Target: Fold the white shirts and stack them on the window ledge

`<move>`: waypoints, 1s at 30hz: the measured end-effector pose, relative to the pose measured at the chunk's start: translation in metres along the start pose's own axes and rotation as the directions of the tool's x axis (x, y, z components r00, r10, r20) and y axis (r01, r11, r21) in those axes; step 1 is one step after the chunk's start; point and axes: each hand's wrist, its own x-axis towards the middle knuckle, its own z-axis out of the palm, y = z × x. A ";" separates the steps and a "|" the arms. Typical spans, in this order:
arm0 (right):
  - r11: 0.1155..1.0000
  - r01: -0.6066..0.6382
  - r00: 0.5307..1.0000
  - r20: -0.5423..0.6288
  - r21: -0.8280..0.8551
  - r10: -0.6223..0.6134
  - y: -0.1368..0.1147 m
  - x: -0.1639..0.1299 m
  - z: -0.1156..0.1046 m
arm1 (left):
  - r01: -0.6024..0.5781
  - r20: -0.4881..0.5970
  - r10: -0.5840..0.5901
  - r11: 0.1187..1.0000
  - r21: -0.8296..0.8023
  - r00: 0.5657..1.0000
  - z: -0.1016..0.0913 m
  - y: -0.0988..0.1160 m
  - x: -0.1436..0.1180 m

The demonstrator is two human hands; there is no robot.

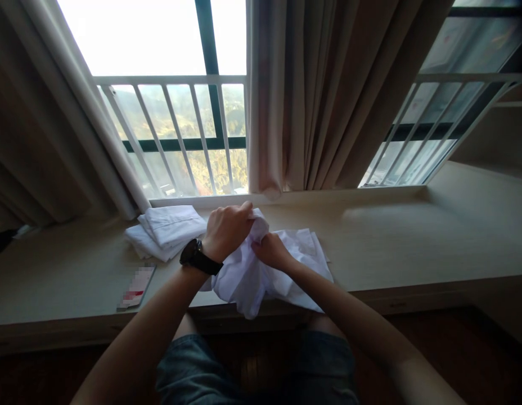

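A white shirt [244,275] lies bunched and partly spread on the window ledge, its lower folds hanging over the front edge. My left hand [229,225], with a black watch on the wrist, is closed on a raised part of the cloth that looks like the collar. Just right of it and slightly lower, my right hand [273,250] grips the same shirt, its fingertips partly hidden in the fabric. Behind my left wrist rests a folded stack of white cloth [172,225].
A flat card or packet [136,287], partly blurred, lies on the ledge [383,242] at the left. Grey-brown curtains [315,101] and white window railings [172,135] stand behind the ledge. Below its front edge are my knees in denim shorts [197,365].
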 end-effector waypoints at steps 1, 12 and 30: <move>0.998 -0.004 1.000 -0.027 0.058 0.005 0.012 0.008 -0.004 | -0.027 0.036 0.029 0.999 -0.043 0.999 0.001 -0.005 -0.004; 0.978 0.083 0.935 -0.325 -0.192 -0.143 0.040 0.026 -0.077 | 0.405 0.411 -0.024 0.229 -0.885 0.911 0.047 -0.051 -0.011; 0.923 0.016 0.934 -0.335 0.384 0.123 0.088 -0.019 -0.043 | 0.318 0.274 -0.461 0.020 -0.948 0.844 -0.001 -0.079 -0.005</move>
